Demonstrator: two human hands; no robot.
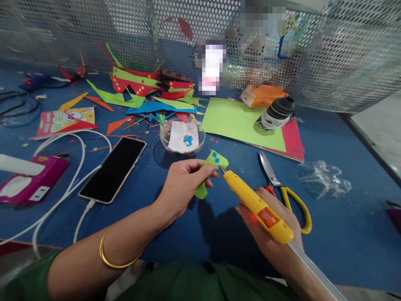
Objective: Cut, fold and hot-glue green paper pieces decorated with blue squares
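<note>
My left hand (pixel 184 182) pinches a light green cut piece (pixel 223 162) of paper or felt, which bears small blue squares. My right hand (pixel 269 221) is wrapped round a yellow glue gun (pixel 250 198) with a lit orange switch and a clear stick running out of its back. The gun's metal tip is at the green piece, close to my left fingertips; whether it touches cannot be made out. Just beyond, a clear round bowl (pixel 200 144) carries a white paper (pixel 177 140) with a cluster of tiny blue bits. Scissors (pixel 296 205) with yellow and red handles lie beside my right hand.
A phone (pixel 114 169) with a white cable and a magenta power strip (pixel 37 184) lie left. Coloured cut pieces (pixel 134 81) are heaped behind. Green sheets (pixel 238 121), a black spool (pixel 277 113) and crumpled clear plastic (pixel 326 179) are right. A perforated metal screen (pixel 125 25) borders the table.
</note>
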